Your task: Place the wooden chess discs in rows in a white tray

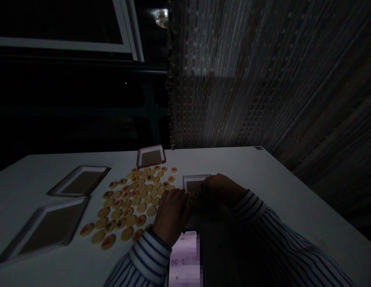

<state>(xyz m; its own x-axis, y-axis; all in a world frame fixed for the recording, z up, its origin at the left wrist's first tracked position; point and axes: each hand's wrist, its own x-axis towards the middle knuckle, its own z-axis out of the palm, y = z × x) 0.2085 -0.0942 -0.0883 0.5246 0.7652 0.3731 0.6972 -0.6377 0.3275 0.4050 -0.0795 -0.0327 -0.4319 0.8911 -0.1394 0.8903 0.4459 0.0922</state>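
Between my two hands lies a shallow box (196, 176) with pale walls and a brown inside, low on the white table. My left hand (172, 211) is at its near left corner, fingers bent together toward a few round Chinese chess pieces (195, 195). Over the right side of the box my right hand (223, 188) is curled, its fingertips in shadow. Darkness hides what either hand's fingers hold. Many wooden Chinese chess pieces (141, 207), some with red or black characters, are spread left of my left hand.
Another shallow box (151, 150) sits at the table's far edge, and two more, a farther box (86, 183) and a nearer box (50, 229), lie at left. A lit phone (185, 259) is below my hands. A strand curtain (233, 79) hangs behind the table (263, 179).
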